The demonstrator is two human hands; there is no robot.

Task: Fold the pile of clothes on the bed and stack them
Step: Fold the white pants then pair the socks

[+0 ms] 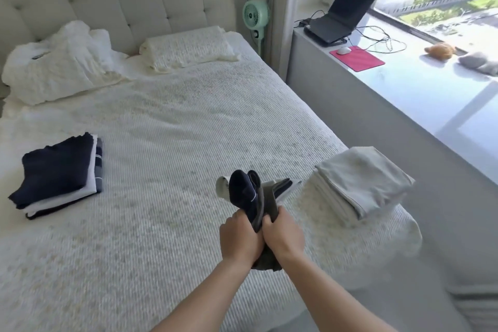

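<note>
Socks (256, 197) bundle: dark, probably several, held above bed (161, 121) | left hand (238, 240), right hand (283, 234) both clenched round lower ends | soft, light, floppy; grip near cuffs.

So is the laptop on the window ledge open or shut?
Open. The laptop sits on the window ledge with its lid raised; whether it is switched on cannot be told.

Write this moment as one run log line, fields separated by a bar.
both hands: left hand and right hand grip bundle of socks | dark folded stack bed-left | grey folded stack bed-right
</note>
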